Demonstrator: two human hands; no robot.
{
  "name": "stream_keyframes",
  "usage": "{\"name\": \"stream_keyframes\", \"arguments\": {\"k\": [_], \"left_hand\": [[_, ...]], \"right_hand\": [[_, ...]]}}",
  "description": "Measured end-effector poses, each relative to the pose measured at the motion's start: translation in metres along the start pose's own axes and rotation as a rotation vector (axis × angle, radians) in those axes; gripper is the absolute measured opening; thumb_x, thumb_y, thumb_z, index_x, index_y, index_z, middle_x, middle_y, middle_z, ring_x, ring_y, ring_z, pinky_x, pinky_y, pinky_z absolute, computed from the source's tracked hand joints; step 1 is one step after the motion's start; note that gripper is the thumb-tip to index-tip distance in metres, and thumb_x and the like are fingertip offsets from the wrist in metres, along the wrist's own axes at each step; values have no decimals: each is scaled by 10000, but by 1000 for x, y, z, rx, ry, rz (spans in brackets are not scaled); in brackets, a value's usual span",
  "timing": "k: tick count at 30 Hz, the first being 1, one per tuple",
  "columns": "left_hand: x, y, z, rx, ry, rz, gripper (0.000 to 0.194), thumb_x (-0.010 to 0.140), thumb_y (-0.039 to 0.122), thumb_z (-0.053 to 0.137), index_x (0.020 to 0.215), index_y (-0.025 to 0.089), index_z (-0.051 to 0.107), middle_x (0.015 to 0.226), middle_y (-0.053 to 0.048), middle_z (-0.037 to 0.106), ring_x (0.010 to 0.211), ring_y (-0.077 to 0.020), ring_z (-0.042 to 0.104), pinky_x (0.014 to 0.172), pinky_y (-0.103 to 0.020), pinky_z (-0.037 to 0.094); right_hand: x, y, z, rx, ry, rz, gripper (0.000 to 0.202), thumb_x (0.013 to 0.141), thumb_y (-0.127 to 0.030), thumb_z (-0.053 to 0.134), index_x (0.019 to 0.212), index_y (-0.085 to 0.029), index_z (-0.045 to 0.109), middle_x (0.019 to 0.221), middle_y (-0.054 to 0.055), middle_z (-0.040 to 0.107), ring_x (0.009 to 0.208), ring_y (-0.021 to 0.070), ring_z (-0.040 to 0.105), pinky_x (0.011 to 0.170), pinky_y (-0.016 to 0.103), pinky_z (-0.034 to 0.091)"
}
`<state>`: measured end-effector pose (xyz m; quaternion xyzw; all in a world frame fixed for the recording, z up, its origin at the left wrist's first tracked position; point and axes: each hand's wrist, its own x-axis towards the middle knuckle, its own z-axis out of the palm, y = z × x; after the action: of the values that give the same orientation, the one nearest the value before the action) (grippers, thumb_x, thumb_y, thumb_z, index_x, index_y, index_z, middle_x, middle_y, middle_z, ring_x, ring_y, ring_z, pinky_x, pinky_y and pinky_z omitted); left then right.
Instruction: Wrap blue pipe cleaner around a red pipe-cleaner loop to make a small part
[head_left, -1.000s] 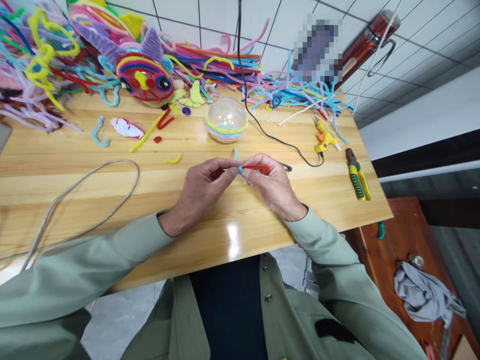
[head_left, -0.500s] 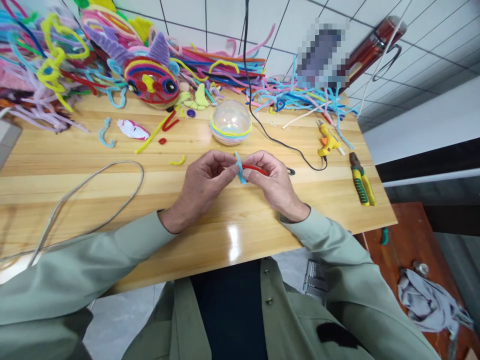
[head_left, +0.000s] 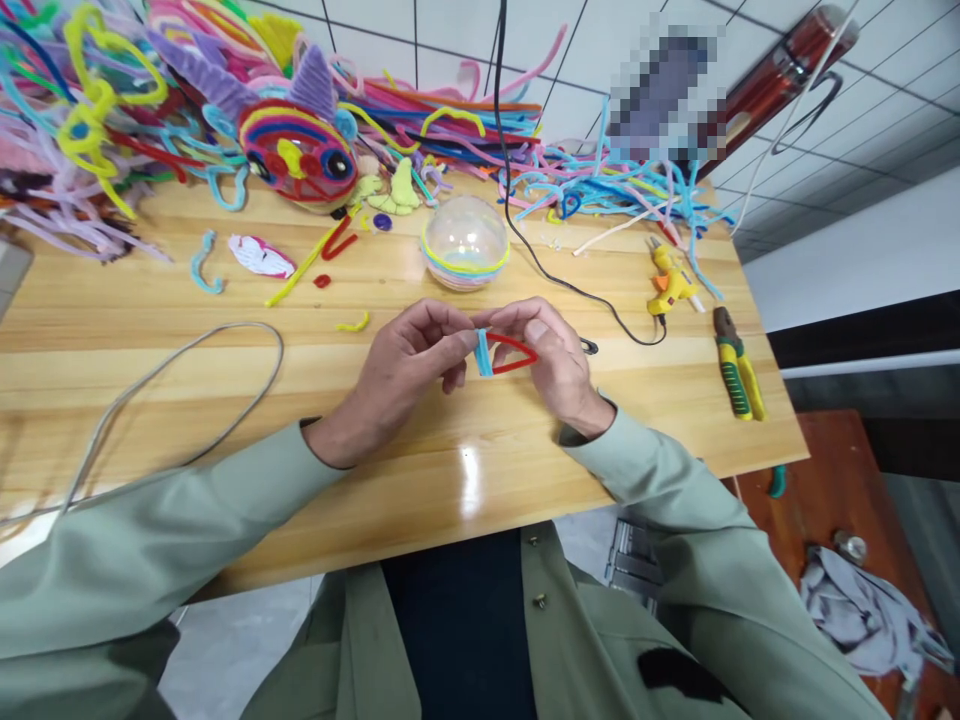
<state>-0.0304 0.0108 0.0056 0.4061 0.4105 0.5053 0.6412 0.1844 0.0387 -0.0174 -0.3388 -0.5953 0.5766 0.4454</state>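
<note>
My left hand [head_left: 409,370] pinches a short light-blue pipe cleaner [head_left: 484,355] between thumb and fingertips. Joined to the blue strip at its right side is a red pipe cleaner [head_left: 514,367], bent into a narrow V that points right. My right hand [head_left: 559,365] is closed round the bend of the red piece, its thumb on top and its forefinger reaching toward the blue strip. Just beyond my hands sits a clear plastic bowl-shaped globe [head_left: 463,238] with yellow, blue and pink bands round its lower half.
A decorated fish-like figure [head_left: 300,165] stands at the back left among heaps of pipe cleaners [head_left: 450,125]. To the right lie a yellow glue gun [head_left: 670,280] and pliers [head_left: 737,365]. A black cord [head_left: 551,272] crosses the table; a grey cable [head_left: 274,370] loops at left.
The blue strip has turned and now shows as a folded band. My right fingers have shifted along the red pipe cleaner, baring its V shape. The view has moved slightly left.
</note>
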Motion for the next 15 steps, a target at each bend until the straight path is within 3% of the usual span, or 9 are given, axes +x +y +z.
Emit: {"name": "stream_keyframes", "arguments": {"k": [5, 9, 15], "left_hand": [[0, 2, 3, -37, -42, -59, 363, 824, 407, 1021, 922, 235, 717, 664, 37, 717, 543, -144, 646, 509, -274, 490], [-2, 3, 5, -32, -75, -49, 370, 835, 429, 1004, 909, 212, 713, 652, 24, 723, 557, -142, 672, 512, -248, 509], [-4, 8, 7, -6, -90, 23, 347, 845, 418, 986, 927, 196, 733, 715, 15, 733, 620, -144, 699, 572, -254, 572]], "right_hand": [[2, -1, -3, -72, 4, -37, 480, 1072, -722, 716, 1109, -249, 793, 1238, 88, 884, 924, 217, 830, 814, 384, 710], [0, -2, -2, -321, 26, -206, 344, 1034, -596, 853, 1072, -257, 806, 1089, 46, 874, 859, 174, 797, 762, 326, 654], [-3, -4, -3, -498, 64, -367, 240, 1094, -500, 796, 1047, -266, 820, 926, 18, 816, 721, 155, 698, 687, 328, 579]]}}
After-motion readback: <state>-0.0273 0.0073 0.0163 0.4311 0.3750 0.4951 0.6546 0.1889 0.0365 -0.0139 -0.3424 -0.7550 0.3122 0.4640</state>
